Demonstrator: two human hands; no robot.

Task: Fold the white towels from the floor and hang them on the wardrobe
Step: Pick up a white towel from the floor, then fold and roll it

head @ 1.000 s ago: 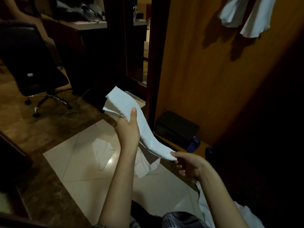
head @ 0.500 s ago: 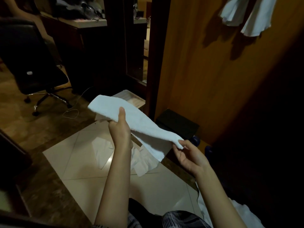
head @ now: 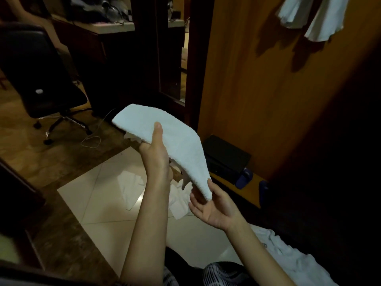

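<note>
Since half a second ago my right hand (head: 214, 209) has dropped toward five o'clock, palm turned up, and the folded towel (head: 165, 141) now arches over between my two hands instead of stretching flat.

My left thumb (head: 157, 132) lies pressed on top of the towel while the other left fingers curl beneath it, out of sight, so my left hand (head: 156, 157) grips the cloth near its middle. My right fingers (head: 195, 200) pinch the narrow lower tip of the towel, thumb on the far side, the palm otherwise slack and open to the camera. From the left hand the towel's broad end juts out toward ten o'clock, and its tail droops toward four o'clock into the right hand.

Below my forearms, more white towels (head: 132, 186) lie crumpled on the pale floor tiles (head: 99, 203), roughly under the left wrist. Another white cloth (head: 288, 259) lies at five o'clock beside my right arm (what it is I cannot tell).

At one o'clock two white towels (head: 321, 19) hang against the orange-brown wardrobe (head: 257, 89). A black box (head: 224, 155) sits at its foot, at three o'clock from the held towel. Off at ten o'clock stands a black office chair (head: 41, 79), with a cluttered table (head: 107, 27) behind it at eleven.
</note>
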